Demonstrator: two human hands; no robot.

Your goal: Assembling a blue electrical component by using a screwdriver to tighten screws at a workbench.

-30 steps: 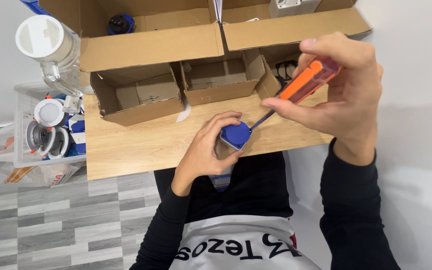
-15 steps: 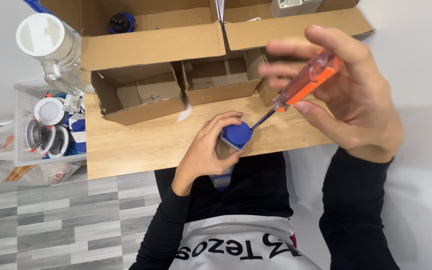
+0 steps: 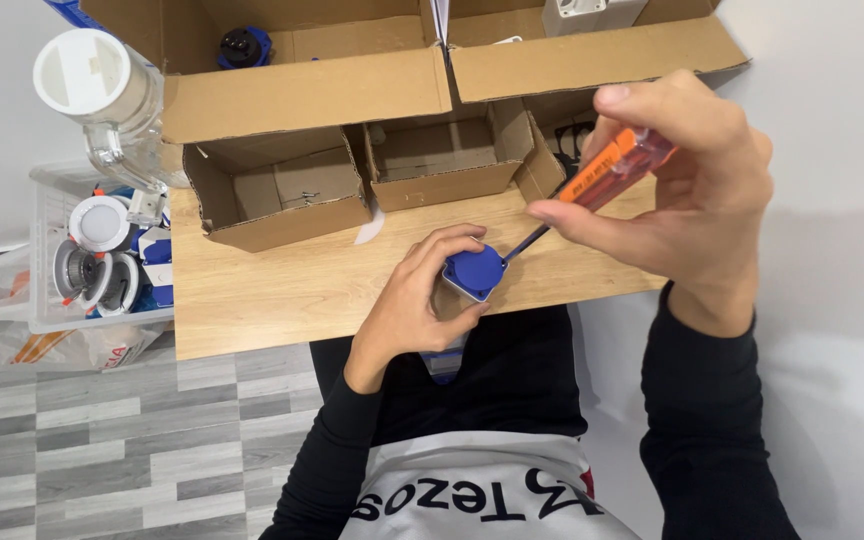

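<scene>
A wooden bench [image 3: 282, 290] carries open cardboard boxes [image 3: 302, 95] along its far edge; the big left one holds a dark blue round part [image 3: 243, 45], and the two small boxes [image 3: 277, 195] in front show bare bottoms. Left of the bench, a clear plastic bin [image 3: 47, 250] holds white and blue round fittings, partly hidden by a clear jar with a white lid [image 3: 87, 80]. The right hand [image 3: 692, 190] is closed around an orange-handled screwdriver [image 3: 607, 170], its tip touching the blue socket piece [image 3: 475, 272]. The left hand [image 3: 417, 300] curls about that piece at the bench's near edge; its lower part is hidden.
</scene>
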